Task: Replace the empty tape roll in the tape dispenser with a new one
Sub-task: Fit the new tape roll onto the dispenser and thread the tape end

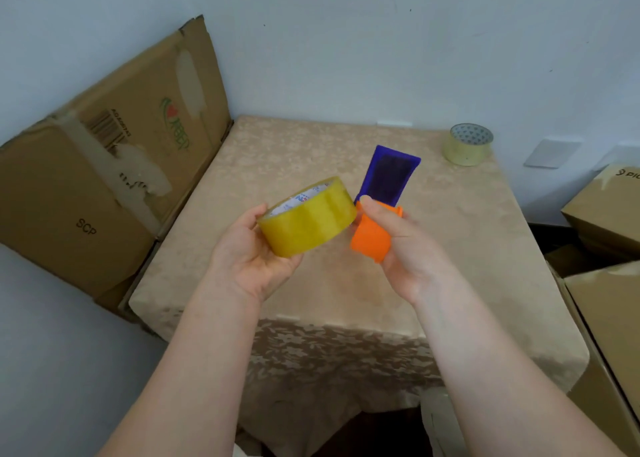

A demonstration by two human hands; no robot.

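Note:
My left hand (247, 256) grips a full roll of yellowish clear tape (308, 219), held tilted above the table with its printed core facing up and away. My right hand (403, 245) holds the tape dispenser (372, 228) by its orange body, thumb on top; its purple blade end points up and away. The roll's right edge nearly touches the dispenser. A second, thinner tape roll (467, 144) with a patterned core stands on the far right corner of the table.
The table wears a beige patterned cloth (277, 152). A flattened cardboard box (104, 166) leans against the wall at the left. Stacked cardboard boxes (606, 235) crowd the right side. White walls close off the back.

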